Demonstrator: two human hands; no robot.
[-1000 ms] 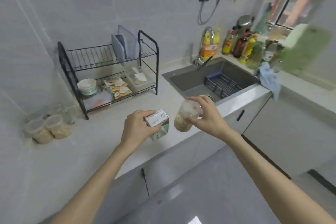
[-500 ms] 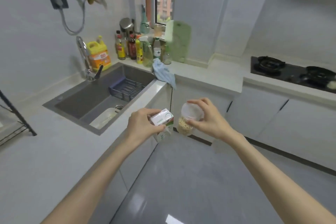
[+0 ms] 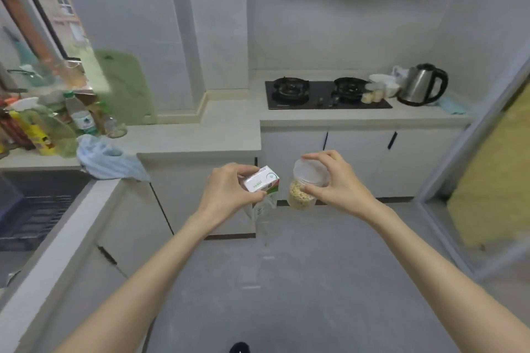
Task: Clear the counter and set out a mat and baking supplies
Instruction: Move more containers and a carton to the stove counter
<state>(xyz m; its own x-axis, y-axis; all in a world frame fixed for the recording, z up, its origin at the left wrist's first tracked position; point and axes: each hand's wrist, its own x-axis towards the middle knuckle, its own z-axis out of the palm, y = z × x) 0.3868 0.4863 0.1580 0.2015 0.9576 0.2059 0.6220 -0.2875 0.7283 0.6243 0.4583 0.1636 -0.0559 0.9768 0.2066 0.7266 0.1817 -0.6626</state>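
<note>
My left hand (image 3: pixel 226 195) grips a small white carton (image 3: pixel 261 182) with green and red print by its top. My right hand (image 3: pixel 335 180) holds a clear plastic jar (image 3: pixel 304 189) of pale flakes, fingers curled round its lid. Both are carried in the air above the grey floor, close side by side, in front of the white cabinets. A light counter (image 3: pixel 198 137) runs along the far wall.
A black gas hob (image 3: pixel 321 93) sits on the far counter, with small jars (image 3: pixel 371 94), white bowls (image 3: pixel 384 83) and a steel kettle (image 3: pixel 420 84) to its right. At left are the sink (image 3: pixel 31 209), a blue cloth (image 3: pixel 106 160), several bottles (image 3: pixel 43 126) and a green board (image 3: pixel 123 86).
The view has swung right, from the dish rack past the sink to the hob counter. Both hands keep the carton and the jar, held together in front of me.
</note>
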